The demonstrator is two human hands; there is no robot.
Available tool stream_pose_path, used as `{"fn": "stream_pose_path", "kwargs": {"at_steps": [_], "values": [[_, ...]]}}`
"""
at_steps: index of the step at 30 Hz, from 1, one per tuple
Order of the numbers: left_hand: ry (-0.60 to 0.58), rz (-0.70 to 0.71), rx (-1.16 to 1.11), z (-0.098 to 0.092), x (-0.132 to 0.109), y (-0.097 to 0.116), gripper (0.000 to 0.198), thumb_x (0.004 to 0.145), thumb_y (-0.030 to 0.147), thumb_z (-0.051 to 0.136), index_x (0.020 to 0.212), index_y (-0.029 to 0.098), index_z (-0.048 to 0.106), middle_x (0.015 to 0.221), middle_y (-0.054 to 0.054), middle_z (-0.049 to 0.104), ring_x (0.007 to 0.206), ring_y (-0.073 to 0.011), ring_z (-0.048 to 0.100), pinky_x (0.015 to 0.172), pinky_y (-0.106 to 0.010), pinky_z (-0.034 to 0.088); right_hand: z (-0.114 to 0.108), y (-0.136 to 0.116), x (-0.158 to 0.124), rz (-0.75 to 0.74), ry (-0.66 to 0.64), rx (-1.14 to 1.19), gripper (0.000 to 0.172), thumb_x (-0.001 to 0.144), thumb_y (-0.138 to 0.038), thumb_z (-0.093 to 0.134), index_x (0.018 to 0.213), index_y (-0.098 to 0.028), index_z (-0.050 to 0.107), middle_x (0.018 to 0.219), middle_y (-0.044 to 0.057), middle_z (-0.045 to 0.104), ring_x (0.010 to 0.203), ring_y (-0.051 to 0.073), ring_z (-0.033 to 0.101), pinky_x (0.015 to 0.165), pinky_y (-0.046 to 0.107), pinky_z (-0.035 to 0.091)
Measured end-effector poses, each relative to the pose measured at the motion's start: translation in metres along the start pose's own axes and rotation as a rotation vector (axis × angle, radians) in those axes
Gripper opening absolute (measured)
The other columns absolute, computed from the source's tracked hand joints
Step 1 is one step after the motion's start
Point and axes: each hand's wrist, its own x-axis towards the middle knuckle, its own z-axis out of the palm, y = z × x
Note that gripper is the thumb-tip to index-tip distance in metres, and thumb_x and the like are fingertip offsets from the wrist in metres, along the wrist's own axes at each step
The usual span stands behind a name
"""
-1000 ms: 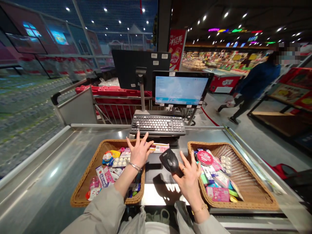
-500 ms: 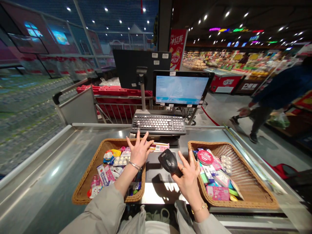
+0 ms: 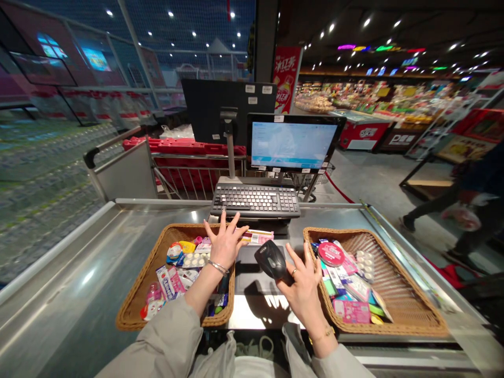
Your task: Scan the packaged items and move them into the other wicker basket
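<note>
My left hand (image 3: pixel 223 247) is open with fingers spread, over the right side of the left wicker basket (image 3: pixel 136 294). Its thumb side is close to a pink packet (image 3: pixel 260 237) lying below the keyboard. A black barcode scanner (image 3: pixel 270 260) sits in the crook between thumb and index of my right hand (image 3: pixel 303 286); its handle is partly hidden, and the other fingers are stretched out. Beside that hand is the right wicker basket (image 3: pixel 417 310), with a round red-pink container (image 3: pixel 331 253), a blister pack (image 3: pixel 365 265) and several small packets inside.
Behind the baskets stand a black keyboard (image 3: pixel 258 200) and a lit monitor (image 3: pixel 293 143). A metal counter (image 3: pixel 90 278) runs under everything. Shopping carts (image 3: pixel 185 173) are beyond it. At the right a person (image 3: pixel 464 210) walks, carrying a plastic bag.
Both hands, the scanner and the baskets stay practically still. The person at the right has moved farther right and nearer, partly out of the picture.
</note>
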Motion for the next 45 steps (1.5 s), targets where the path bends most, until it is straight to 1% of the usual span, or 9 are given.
{"fn": "stream_pose_path", "kwargs": {"at_steps": [11,24,28,32,35,37,40,42,45], "values": [[0.002,0.036,-0.007,0.001,0.009,0.014,0.041,0.081,0.038,0.070,0.121,0.041,0.063,0.154,0.001,0.039,0.148,-0.0378,0.015,0.103,-0.080,-0.011,-0.002,0.016,-0.005,0.069,0.082,0.021,0.031,0.079,-0.031,0.064,0.109,-0.027,0.068,0.143,0.004,0.053,0.146,0.035,0.020,0.110,0.067,0.018],[-0.041,0.132,-0.048,0.002,0.024,0.052,0.042,0.080,0.039,0.070,0.121,0.043,0.063,0.155,0.000,0.038,0.148,-0.0400,0.014,0.101,-0.082,-0.010,-0.015,0.035,-0.023,0.251,0.241,0.042,0.028,0.082,-0.035,0.062,0.107,-0.026,0.069,0.138,0.007,0.057,0.144,0.034,0.025,0.111,0.068,0.014],[-0.049,0.166,-0.064,0.003,0.027,0.066,0.041,0.080,0.038,0.070,0.120,0.042,0.063,0.154,0.001,0.038,0.147,-0.0405,0.014,0.101,-0.082,-0.010,-0.020,0.041,-0.028,0.301,0.286,0.018,0.031,0.083,-0.036,0.059,0.111,-0.026,0.068,0.136,0.007,0.059,0.144,0.032,0.026,0.112,0.066,0.015],[-0.062,0.198,-0.095,0.005,0.031,0.082,0.041,0.080,0.035,0.071,0.120,0.042,0.063,0.153,0.000,0.040,0.147,-0.0408,0.015,0.102,-0.082,-0.010,-0.026,0.048,-0.033,0.352,0.321,-0.010,0.029,0.084,-0.043,0.059,0.104,-0.026,0.070,0.133,0.007,0.061,0.142,0.032,0.030,0.114,0.061,0.013],[-0.075,0.221,-0.112,0.006,0.034,0.094,0.040,0.080,0.033,0.071,0.119,0.042,0.064,0.152,0.000,0.042,0.147,-0.0405,0.017,0.102,-0.082,-0.010,-0.032,0.054,-0.036,0.378,0.366,-0.034,0.032,0.084,-0.046,0.058,0.107,-0.025,0.069,0.133,0.007,0.061,0.142,0.031,0.030,0.114,0.058,0.014],[-0.088,0.240,-0.123,0.008,0.036,0.100,0.038,0.081,0.033,0.071,0.117,0.042,0.065,0.152,0.000,0.043,0.146,-0.0401,0.019,0.102,-0.082,-0.010,-0.035,0.058,-0.037,0.391,0.402,-0.051,0.036,0.084,-0.046,0.058,0.110,-0.023,0.068,0.132,0.009,0.061,0.141,0.032,0.031,0.113,0.058,0.016],[-0.101,0.282,-0.140,0.013,0.039,0.109,0.035,0.081,0.034,0.070,0.115,0.043,0.065,0.150,0.001,0.046,0.146,-0.0394,0.019,0.101,-0.082,-0.012,-0.040,0.064,-0.039,0.427,0.448,-0.064,0.035,0.084,-0.046,0.058,0.104,-0.021,0.070,0.125,0.012,0.065,0.140,0.034,0.033,0.111,0.059,0.017],[-0.106,0.319,-0.153,0.019,0.039,0.115,0.034,0.082,0.036,0.070,0.115,0.043,0.065,0.148,0.001,0.048,0.147,-0.0389,0.019,0.100,-0.082,-0.013,-0.042,0.068,-0.040,0.476,0.476,-0.059,0.034,0.084,-0.047,0.059,0.102,-0.021,0.070,0.124,0.012,0.065,0.140,0.035,0.033,0.111,0.062,0.015],[-0.117,0.377,-0.179,0.030,0.039,0.125,0.032,0.083,0.038,0.068,0.115,0.043,0.065,0.148,0.001,0.049,0.146,-0.0382,0.020,0.100,-0.081,-0.014,-0.046,0.073,-0.043,0.547,0.526,-0.049,0.038,0.083,-0.048,0.059,0.108,-0.021,0.069,0.127,0.012,0.064,0.140,0.036,0.033,0.110,0.066,0.011]]}}
